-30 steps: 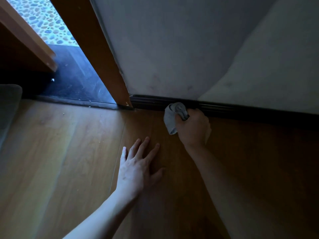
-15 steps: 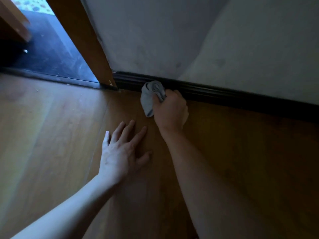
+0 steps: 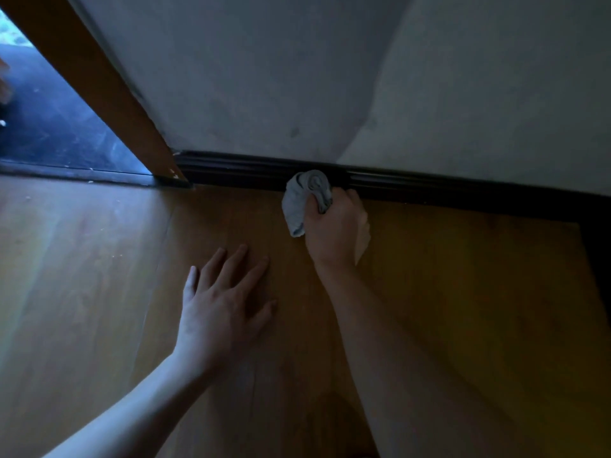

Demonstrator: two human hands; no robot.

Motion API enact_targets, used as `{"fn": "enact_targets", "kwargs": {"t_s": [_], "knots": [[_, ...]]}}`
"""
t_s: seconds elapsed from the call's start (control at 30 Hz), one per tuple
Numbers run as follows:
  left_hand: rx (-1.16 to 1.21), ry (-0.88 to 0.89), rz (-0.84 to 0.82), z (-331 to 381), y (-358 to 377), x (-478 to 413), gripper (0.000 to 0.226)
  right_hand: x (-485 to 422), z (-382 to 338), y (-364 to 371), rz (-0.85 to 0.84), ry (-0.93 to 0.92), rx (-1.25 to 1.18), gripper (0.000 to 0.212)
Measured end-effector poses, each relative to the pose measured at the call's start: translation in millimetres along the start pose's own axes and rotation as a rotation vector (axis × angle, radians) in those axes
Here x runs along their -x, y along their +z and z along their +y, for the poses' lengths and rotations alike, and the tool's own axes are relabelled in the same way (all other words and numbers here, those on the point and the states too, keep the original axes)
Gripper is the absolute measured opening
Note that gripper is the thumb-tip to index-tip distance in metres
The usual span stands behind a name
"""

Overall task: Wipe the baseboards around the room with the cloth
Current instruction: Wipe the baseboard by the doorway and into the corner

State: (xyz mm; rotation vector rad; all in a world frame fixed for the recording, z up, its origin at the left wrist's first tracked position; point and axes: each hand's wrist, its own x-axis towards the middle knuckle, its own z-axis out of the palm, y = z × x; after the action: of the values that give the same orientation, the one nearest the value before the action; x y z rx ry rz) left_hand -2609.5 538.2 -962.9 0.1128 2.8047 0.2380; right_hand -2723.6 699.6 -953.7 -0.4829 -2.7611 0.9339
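Observation:
A dark baseboard [image 3: 429, 190] runs along the foot of a pale wall, from the door frame toward the right. My right hand [image 3: 334, 226] grips a bunched grey cloth [image 3: 305, 200] and holds it against the baseboard's face. Part of the cloth hangs down to the left of my fist. My left hand [image 3: 221, 305] lies flat on the wooden floor with fingers spread, a short way in front of the baseboard and left of my right arm.
An orange-brown wooden door frame [image 3: 109, 97] slants down at the left, ending where the baseboard starts. Beyond it lies a dark floor [image 3: 56, 133] behind a threshold strip. Wooden floorboards [image 3: 82, 259] spread all around me. A dark object edges in at the far right [image 3: 598, 259].
My right hand with the cloth has slid to the right along the baseboard, away from the door frame. The left hand has stayed flat on the floor while my view shifted.

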Motion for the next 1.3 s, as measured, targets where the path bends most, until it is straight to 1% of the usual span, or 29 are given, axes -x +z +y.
{"fn": "enact_targets", "kwargs": {"t_s": [0.1,0.2,0.3,0.4,0.5,0.6,0.67,0.8,0.97,1.17,1.3], "knots": [[-0.015,0.006,-0.015,0,-1,-1,0.073,-4,8,-4,0.048,0.03,0.029,0.03],[-0.018,0.001,-0.037,2,-4,-2,0.075,-1,2,1,0.018,0.011,0.002,0.027],[-0.016,-0.009,-0.049,4,-5,-2,0.074,-3,-1,2,-0.018,-0.019,0.001,0.029],[-0.044,0.0,-0.052,4,-8,-2,0.08,-8,11,-5,-0.01,-0.006,-0.002,0.029],[-0.033,0.043,-0.045,6,-13,-3,0.078,-13,37,-19,0.083,0.083,-0.01,0.025],[-0.035,0.084,-0.057,12,-12,-6,0.078,-16,56,-31,0.165,0.141,0.018,0.028],[-0.017,0.093,-0.065,17,-9,-7,0.08,-16,54,-31,0.154,0.121,0.037,0.028],[0.005,0.095,-0.079,23,-6,-8,0.083,-15,45,-28,0.06,-0.003,0.076,0.028],[-0.039,0.092,-0.087,25,-7,-10,0.083,-19,55,-32,0.135,0.065,0.042,0.026],[-0.026,0.086,-0.081,25,-6,-10,0.083,-19,50,-29,0.08,-0.021,0.058,0.029],[-0.066,0.087,-0.095,25,-6,-11,0.082,-20,52,-32,0.089,-0.002,0.059,0.028]]}}
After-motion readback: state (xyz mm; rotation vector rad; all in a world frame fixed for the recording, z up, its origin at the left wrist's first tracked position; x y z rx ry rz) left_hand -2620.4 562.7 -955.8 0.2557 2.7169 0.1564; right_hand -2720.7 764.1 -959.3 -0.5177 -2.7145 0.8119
